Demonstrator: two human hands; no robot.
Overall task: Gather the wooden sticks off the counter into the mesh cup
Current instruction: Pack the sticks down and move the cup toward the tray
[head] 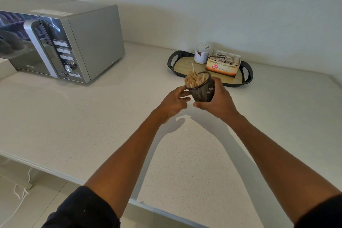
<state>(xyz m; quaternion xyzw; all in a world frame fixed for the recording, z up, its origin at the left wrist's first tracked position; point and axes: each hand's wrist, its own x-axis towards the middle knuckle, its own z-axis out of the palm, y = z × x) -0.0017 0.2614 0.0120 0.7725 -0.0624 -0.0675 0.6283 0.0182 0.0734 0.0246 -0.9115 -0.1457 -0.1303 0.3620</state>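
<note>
A dark mesh cup [202, 90] is held above the counter [92, 116], tilted toward the left. It is packed with thin wooden sticks [194, 79], and one stick pokes up higher than the rest. My right hand [216, 102] wraps around the cup's right side and base. My left hand [175, 102] is beside the cup, its fingertips touching the rim on the left. No loose sticks show on the counter.
A silver microwave [70, 42] stands at the back left. A black-rimmed tray [174, 61] behind the cup carries a white jar [201, 53] and a box of tea bags [224, 64]. The counter's front edge [55, 172] runs diagonally at lower left.
</note>
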